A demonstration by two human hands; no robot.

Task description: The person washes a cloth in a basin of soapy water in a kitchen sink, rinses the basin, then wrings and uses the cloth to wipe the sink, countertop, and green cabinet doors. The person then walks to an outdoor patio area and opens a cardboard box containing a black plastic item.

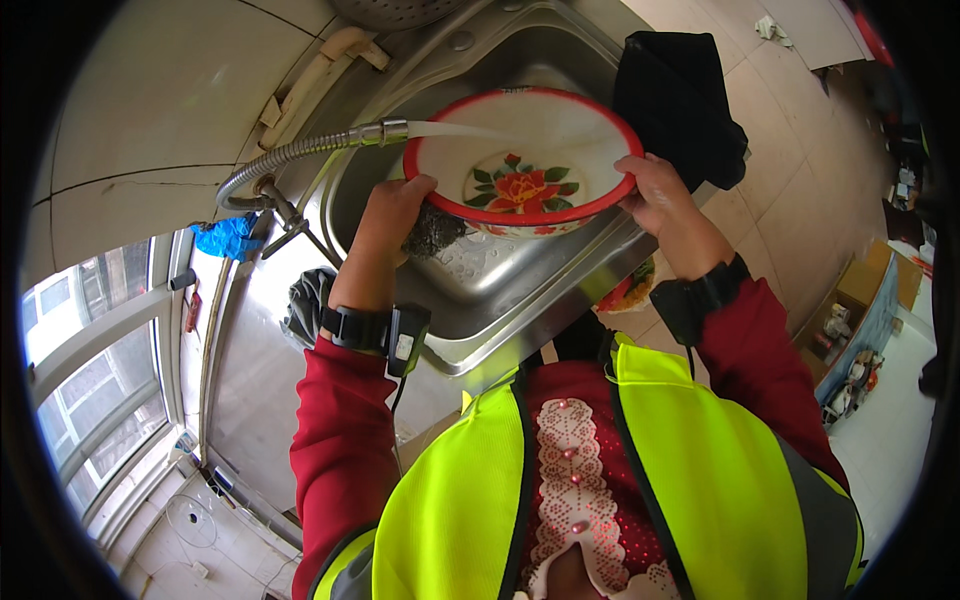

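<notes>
Both of my hands grip a red-rimmed enamel basin with a red flower and green leaves painted inside. My left hand has its thumb over the near left rim. On the right rim is my right hand. The basin tilts above a stainless steel sink. From a flexible metal faucet, a stream of water runs into it. A dark, bristly scourer shows below the basin, close to my left hand; whether my hidden fingers touch it I cannot tell.
Black cloth hangs over the sink's far right edge. A blue plastic bag is by the faucet valve, and a dark crumpled bag lies left of the sink. Windows stand at left. A perforated metal pan sits behind.
</notes>
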